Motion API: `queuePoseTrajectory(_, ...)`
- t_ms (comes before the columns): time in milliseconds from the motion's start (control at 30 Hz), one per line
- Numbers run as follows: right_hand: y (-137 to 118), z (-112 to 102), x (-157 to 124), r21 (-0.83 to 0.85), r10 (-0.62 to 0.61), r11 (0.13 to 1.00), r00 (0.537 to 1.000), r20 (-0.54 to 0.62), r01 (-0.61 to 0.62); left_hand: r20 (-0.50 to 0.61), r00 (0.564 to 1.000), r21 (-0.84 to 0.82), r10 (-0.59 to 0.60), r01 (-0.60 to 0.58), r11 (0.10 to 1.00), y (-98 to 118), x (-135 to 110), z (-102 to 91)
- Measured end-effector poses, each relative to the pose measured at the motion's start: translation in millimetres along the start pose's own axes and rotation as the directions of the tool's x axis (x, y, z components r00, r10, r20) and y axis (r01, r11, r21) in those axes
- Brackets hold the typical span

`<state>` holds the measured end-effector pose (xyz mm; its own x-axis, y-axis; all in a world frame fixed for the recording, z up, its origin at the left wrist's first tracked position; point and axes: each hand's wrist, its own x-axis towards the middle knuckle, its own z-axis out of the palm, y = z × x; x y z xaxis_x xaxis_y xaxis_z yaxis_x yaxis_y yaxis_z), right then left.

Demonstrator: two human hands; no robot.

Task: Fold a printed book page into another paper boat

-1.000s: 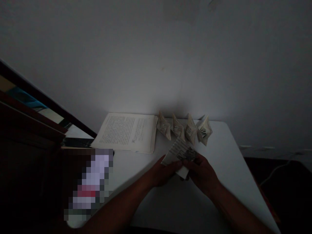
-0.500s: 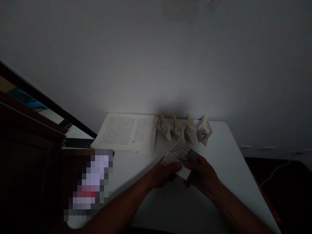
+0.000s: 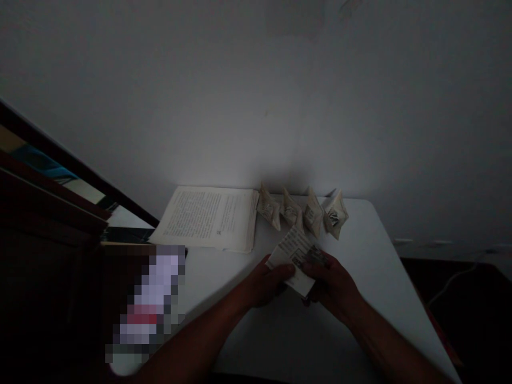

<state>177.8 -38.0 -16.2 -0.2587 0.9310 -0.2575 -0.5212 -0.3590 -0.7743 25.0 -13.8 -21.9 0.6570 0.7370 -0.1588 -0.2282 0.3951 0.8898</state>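
A folded piece of printed paper [image 3: 295,250], squarish and turned corner-up, is held between both hands above the table. My left hand [image 3: 269,282] grips its left side, thumb lying on the front face. On the right side my right hand [image 3: 331,280] pinches it, thumb on top and the other fingers mostly hidden beneath. Just beyond the paper several folded paper boats stand in a row, from a left one [image 3: 268,208] to a right one [image 3: 336,216].
A stack of printed pages [image 3: 196,216] lies left of the boats on the white table [image 3: 372,240]. The wall [image 3: 240,106] rises behind the table's back edge. A blurred-out object [image 3: 152,293] lies at the left edge. Dark furniture [image 3: 48,277] stands left; a cable [image 3: 452,285] runs at right.
The left thumb has slid slightly left and up on the paper, uncovering more print. The folded paper stays in both hands at nearly the same spot.
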Motion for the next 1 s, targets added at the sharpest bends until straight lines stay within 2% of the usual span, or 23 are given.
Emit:
queuePoseTrajectory(333,-3.7,2.4,1.5,-0.052,-0.030,0.998,0.999,-0.022,0.029,0.039,0.999,0.005,0.000,0.000,1.000,5.2,-2.5,-2.5)
queuePoseTrajectory(633,-4.6,0.4,1.6,-0.069,-0.039,0.997,0.999,-0.022,0.037,-0.061,0.998,0.019,-0.036,0.037,0.999,4.9,-2.3,-5.9)
queuePoseTrajectory(800,-5.0,-2.4,1.5,-0.092,-0.045,0.995,0.998,-0.046,0.040,-0.165,0.983,0.042,-0.078,0.086,0.995,9.5,-4.1,-3.5)
queuePoseTrajectory(1000,-6.5,-4.6,1.9,-0.158,-0.046,0.987,0.998,-0.045,0.039,-0.086,0.995,0.040,-0.041,0.044,0.998,12.4,-3.5,-6.8)
